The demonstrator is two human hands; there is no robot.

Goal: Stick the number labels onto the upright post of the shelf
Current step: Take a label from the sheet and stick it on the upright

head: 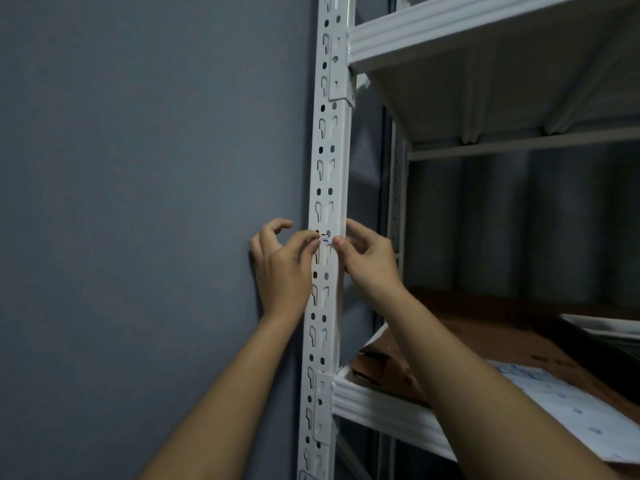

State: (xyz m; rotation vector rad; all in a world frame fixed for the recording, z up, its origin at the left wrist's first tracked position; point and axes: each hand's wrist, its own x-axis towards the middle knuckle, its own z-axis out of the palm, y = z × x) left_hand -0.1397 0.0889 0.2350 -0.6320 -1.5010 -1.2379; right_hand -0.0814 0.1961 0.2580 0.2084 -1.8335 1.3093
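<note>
At the frame's centre, the left hand (282, 263) and right hand (367, 258) are each pinching an end of a small label (325, 237), holding it against the white upright post (327, 188). Cardboard (388, 362) is lying on the lower-right shelf (381, 405).

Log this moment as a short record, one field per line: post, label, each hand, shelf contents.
post: white slotted upright post, vertical, beside a grey wall
label: small label with a blue mark, on the post's front face between the fingertips
left hand: thumb and forefinger pinch the label's left edge
right hand: fingertips pinch the label's right edge against the post
lower shelf: holds brown cardboard and a printed white sheet
upper shelf: only its underside shows
</note>
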